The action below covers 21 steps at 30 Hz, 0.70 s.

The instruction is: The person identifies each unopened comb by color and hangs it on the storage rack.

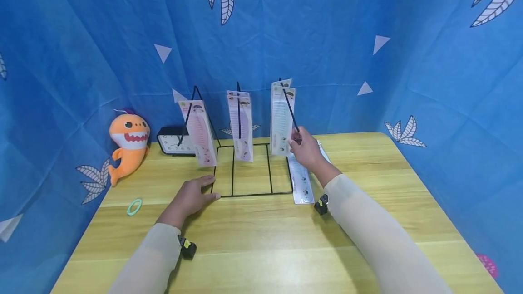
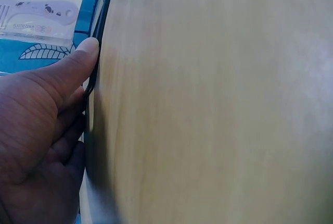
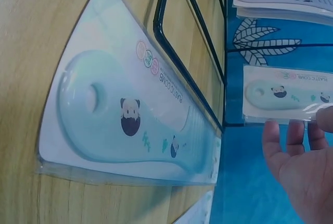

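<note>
A black wire display rack (image 1: 251, 195) stands on the table, with carded plastic combs hanging from its three arms. At its front left corner, my left hand (image 1: 192, 198) grips the wire base, the thumb over the front bar. My right hand (image 1: 306, 149) pinches the lower right edge of a green comb package (image 1: 282, 121) on the right arm. Purple comb packages (image 1: 241, 126) hang in the middle and a pink comb package (image 1: 199, 133) on the left. More green comb packages (image 3: 122, 109) lie flat on the table under my right hand.
An orange shark plush toy (image 1: 130, 142) sits at the back left, beside a black-framed clock (image 1: 175, 142) partly behind the pink package. A mint green ring (image 1: 134, 207) lies on the table's left side. Blue patterned cloth (image 1: 327, 35) encloses the back and sides.
</note>
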Available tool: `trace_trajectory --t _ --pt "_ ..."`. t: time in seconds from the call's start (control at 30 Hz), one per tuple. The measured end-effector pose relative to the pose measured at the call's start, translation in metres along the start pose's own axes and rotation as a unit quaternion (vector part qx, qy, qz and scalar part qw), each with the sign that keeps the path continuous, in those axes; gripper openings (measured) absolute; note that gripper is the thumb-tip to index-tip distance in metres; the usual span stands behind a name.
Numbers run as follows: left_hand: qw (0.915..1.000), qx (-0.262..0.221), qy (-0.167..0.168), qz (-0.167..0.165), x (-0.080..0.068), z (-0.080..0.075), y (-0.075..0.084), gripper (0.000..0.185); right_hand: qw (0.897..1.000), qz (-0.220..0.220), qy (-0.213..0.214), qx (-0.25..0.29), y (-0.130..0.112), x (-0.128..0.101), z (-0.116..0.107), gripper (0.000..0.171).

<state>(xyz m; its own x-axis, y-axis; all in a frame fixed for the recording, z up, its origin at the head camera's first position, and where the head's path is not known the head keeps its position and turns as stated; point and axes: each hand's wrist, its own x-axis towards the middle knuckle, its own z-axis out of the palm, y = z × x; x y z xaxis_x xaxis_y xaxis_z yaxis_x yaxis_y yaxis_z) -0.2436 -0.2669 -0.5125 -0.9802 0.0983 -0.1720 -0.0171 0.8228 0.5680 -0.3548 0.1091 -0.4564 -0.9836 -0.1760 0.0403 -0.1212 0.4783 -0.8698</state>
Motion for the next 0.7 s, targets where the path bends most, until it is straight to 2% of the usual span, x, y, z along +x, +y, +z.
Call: trace_trajectory --t 0.7 --pt "1.0000 -0.006 0.001 0.002 -0.0011 -0.0019 0.0011 0.068 1.000 -0.004 0.008 0.006 0.0001 0.0012 -0.0002 0.018"
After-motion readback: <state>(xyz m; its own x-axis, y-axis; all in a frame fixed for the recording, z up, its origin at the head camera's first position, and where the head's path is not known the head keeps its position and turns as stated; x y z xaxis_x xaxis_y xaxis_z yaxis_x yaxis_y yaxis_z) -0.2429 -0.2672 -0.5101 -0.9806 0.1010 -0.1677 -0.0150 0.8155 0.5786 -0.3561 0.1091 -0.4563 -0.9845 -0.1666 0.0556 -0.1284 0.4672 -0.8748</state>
